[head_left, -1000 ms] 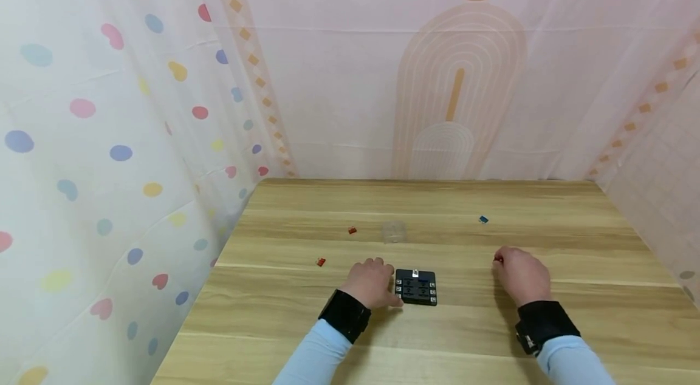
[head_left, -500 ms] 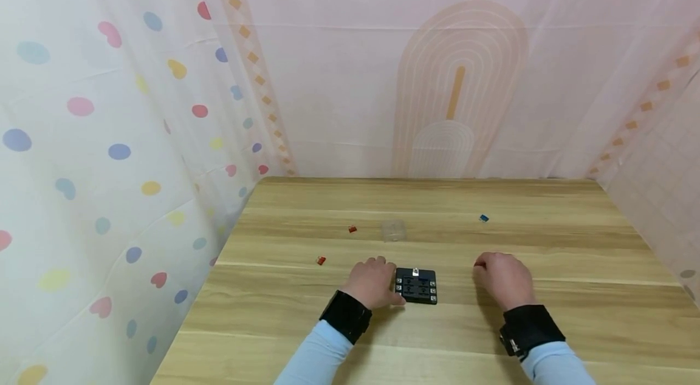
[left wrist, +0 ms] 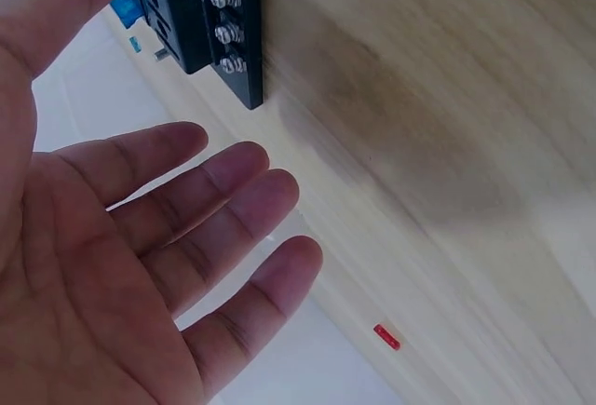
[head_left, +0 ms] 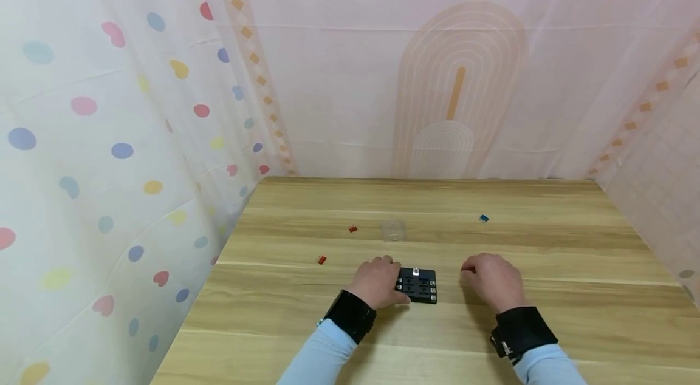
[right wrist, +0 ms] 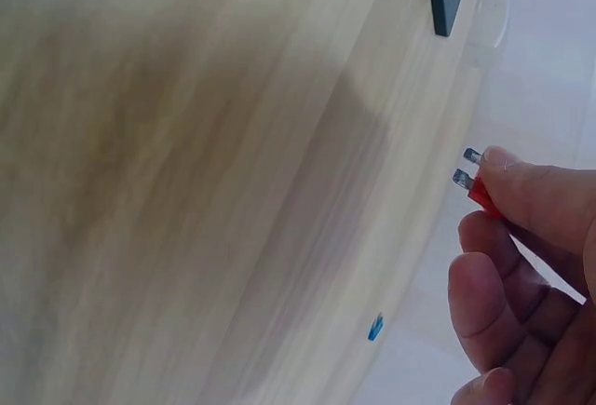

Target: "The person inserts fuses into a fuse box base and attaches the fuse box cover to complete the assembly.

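Note:
A black fuse box (head_left: 418, 285) with metal screw terminals along its edges lies on the table. My left hand (head_left: 376, 282) is at its left side, thumb near the lower left corner. In the left wrist view, the fingers of that hand (left wrist: 158, 237) are spread and loosely bent, with nothing in the palm, beside the fuse box (left wrist: 177, 14). Right of the box, apart from it, my right hand (head_left: 494, 280) pinches a red blade fuse (right wrist: 483, 196) between thumb and index finger. The fuse's two metal prongs point outward, toward the upper left of the right wrist view.
Two more red blade fuses (head_left: 321, 260) lie left of the box, one farther back. A blue blade fuse (head_left: 483, 218) rests at the back right. The clear plastic cover (head_left: 394, 230) sits behind the box. Patterned curtains (head_left: 339, 99) hang beyond the table's back edge.
My right hand has moved left toward the fuse box, carrying the red blade fuse. My left hand has shifted slightly right, closer against the box's left side.

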The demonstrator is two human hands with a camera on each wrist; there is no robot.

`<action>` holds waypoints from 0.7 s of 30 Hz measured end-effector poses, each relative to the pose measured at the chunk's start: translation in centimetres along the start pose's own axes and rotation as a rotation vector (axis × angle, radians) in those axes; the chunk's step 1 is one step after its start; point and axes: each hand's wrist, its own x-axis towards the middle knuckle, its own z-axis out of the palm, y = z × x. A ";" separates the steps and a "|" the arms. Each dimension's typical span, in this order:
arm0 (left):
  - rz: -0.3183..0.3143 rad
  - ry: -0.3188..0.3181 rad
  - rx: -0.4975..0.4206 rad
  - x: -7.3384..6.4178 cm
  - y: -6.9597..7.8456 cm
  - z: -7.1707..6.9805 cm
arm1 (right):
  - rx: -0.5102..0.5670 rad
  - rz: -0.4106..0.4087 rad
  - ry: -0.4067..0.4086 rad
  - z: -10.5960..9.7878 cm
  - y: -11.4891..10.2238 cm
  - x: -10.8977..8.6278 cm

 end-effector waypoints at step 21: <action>0.067 0.084 0.028 0.6 0.9 0.7 | -0.023 -0.128 -0.010 0.7 -2.7 0.3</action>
